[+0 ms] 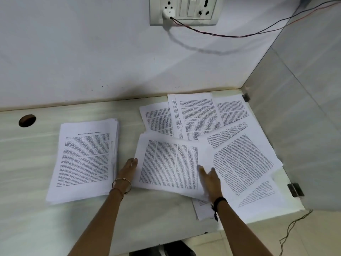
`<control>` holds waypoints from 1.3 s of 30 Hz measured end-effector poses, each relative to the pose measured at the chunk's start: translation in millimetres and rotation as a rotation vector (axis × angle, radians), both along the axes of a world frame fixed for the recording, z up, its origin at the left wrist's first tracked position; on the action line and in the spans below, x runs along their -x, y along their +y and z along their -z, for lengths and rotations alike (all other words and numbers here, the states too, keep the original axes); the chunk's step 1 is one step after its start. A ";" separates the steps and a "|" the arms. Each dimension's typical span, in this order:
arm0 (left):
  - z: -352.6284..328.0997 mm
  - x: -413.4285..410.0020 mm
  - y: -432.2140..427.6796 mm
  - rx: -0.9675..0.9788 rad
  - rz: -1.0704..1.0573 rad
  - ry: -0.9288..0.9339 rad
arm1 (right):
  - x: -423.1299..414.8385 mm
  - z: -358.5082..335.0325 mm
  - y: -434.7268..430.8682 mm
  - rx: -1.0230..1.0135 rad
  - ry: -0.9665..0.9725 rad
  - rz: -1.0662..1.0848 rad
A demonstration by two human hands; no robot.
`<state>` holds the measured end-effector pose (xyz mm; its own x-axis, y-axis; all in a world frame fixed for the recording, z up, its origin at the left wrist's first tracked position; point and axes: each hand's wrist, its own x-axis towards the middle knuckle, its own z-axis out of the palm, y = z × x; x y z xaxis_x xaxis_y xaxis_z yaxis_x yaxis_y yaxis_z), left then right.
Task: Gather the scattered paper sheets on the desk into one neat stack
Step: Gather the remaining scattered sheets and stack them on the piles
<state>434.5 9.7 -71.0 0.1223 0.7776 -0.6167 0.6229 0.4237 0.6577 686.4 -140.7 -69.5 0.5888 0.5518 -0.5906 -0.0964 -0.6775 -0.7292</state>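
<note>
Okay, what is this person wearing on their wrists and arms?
No sleeves show; both forearms are bare. At the left hand, the wrist carries a thin metal bangle and a slim thread bracelet. At the right hand, a black wristband with loose dangling strands.

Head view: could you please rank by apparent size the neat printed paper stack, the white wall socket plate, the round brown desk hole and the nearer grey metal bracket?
1. Neat printed paper stack.
2. White wall socket plate, cropped at frame top.
3. Round brown desk hole and nearer grey metal bracket: alike, unranked.
</note>
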 end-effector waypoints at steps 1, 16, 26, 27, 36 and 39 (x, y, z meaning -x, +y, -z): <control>-0.2 -0.7 0.3 0.027 0.020 0.041 | 9.0 -4.0 3.7 0.004 0.017 -0.022; -3.7 -4.5 -0.6 0.033 -0.420 -0.334 | 24.4 -10.6 20.4 -0.107 0.617 -0.330; -4.3 20.2 -27.4 0.293 -0.159 -0.373 | 10.2 -19.6 72.7 -0.019 0.143 -0.513; -6.6 16.6 -26.2 0.227 -0.188 -0.367 | 16.2 -17.3 77.5 -0.008 0.046 -0.567; -11.2 -13.7 -0.6 -0.131 -0.095 0.117 | 52.9 -16.2 96.8 -0.071 -0.042 -0.402; -10.1 -14.6 4.6 -0.148 -0.044 0.231 | 48.0 -19.4 105.0 -0.104 -0.010 -0.207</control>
<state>449.1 14.2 -60.9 -0.0439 0.8628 -0.5036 0.7465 0.3633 0.5575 638.4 -35.7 -50.1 0.4619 0.7192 -0.5191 0.0444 -0.6032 -0.7963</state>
